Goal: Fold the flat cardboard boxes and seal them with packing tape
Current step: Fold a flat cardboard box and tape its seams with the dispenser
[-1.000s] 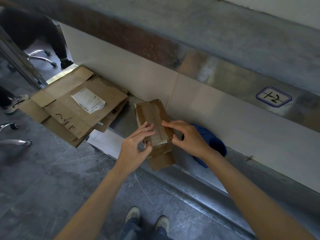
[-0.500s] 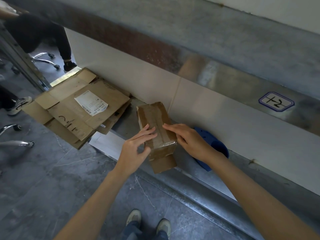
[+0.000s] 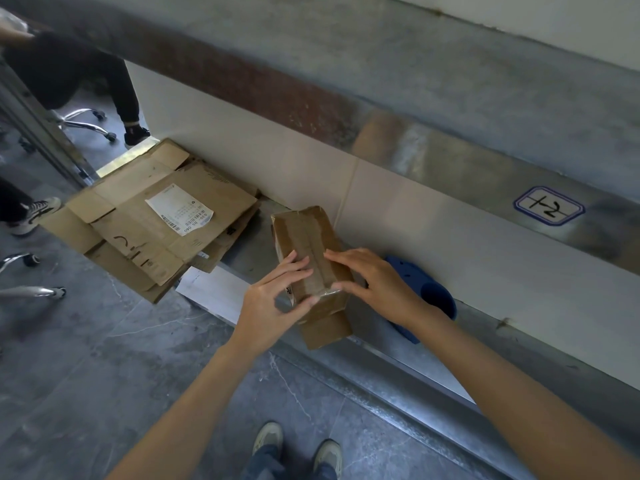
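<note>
Pressing tape (image 3: 313,247) down along the top seam of the small box (image 3: 301,230) on the ledge (image 3: 249,261); steadying with the left hand (image 3: 266,306), fingers straight, thumb at the near end; flattening with the right hand (image 3: 377,289), unclenched, probably bonding the seal.

box (image 3: 308,237): small, taped along the top seam, lying on ledge (image 3: 249,261)
left hand (image 3: 266,303): fingers flat on box top, thumb at near edge
right hand (image 3: 377,285): fingers flat across the seam's other side
flat cardboard (image 3: 149,244): stacked left of box, white label (image 3: 179,208) uppermost
blue shoe (image 3: 433,299): just behind right hand
</note>
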### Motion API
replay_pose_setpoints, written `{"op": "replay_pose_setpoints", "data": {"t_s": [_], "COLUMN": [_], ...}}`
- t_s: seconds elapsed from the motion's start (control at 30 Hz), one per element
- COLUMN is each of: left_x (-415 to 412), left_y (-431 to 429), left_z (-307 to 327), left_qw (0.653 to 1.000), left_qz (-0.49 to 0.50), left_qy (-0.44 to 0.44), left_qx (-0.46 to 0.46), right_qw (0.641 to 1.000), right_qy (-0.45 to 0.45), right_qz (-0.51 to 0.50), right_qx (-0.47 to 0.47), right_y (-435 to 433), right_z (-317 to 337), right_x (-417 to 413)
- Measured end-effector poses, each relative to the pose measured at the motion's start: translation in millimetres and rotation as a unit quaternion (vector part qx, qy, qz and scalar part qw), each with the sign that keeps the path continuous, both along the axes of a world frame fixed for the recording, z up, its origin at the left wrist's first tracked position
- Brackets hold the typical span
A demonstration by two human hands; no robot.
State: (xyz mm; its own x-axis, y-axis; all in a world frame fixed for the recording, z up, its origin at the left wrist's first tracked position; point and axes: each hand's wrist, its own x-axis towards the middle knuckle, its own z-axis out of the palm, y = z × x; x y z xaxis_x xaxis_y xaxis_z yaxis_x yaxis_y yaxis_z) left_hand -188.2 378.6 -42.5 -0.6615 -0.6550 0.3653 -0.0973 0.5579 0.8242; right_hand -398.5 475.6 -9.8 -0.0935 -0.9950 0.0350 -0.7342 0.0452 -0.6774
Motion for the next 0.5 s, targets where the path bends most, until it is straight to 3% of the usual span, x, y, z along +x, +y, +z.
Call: {"op": "replay_pose_setpoints", "data": {"t_s": [0.13,0.5], "left_x": [10.0,5.9], "left_y": [-15.0,-12.7], "left_z": [1.1,-3.9], "left_qw": [0.996,0.998], "left_qz": [-0.07,-0.033], "left_qy": [-0.055,-0.033], "left_qx": [-0.004,-0.034], "right_qw": [0.995,0.997], "right_qy": [-0.01,0.048], "right_qz": [0.045,0.054], "right_qx": [0.087,0.015], "right_y": [2.8,-3.3], "right_z": [12.2,-0.2], "right_x": [-13.1,-10.5]}}
